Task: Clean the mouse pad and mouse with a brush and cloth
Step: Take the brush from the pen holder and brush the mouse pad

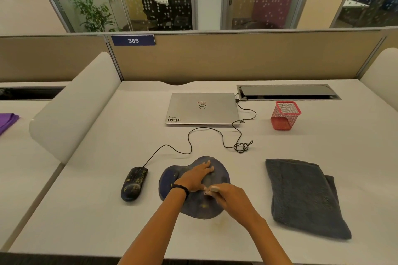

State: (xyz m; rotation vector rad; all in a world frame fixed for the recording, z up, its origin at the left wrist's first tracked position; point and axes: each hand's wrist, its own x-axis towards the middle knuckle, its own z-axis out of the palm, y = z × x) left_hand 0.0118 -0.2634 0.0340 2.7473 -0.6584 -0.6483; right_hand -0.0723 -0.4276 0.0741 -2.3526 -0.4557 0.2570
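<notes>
Head view: on the surface (pixel 107 211) the folded cloth (pixel 301 196) lies near right, long axis near-to-far, the mouse pad (pixel 200 208) sits near centre, and the mouse (pixel 134 184) lies just left of it. The left hand (pixel 196 176) presses flat, fingers (pixel 205 165) straight, on the pad's far half; the right hand (pixel 231 197) grips the brush (pixel 212 190) over the pad's middle, so the cloth is nearer the right hand.

A closed silver laptop (pixel 202 108) lies on a desk (pixel 97 211). To the laptop's right stands a red mesh cup (pixel 284 116), behind-right a cable hatch (pixel 288 92), above-left a number sign (pixel 133 40).
</notes>
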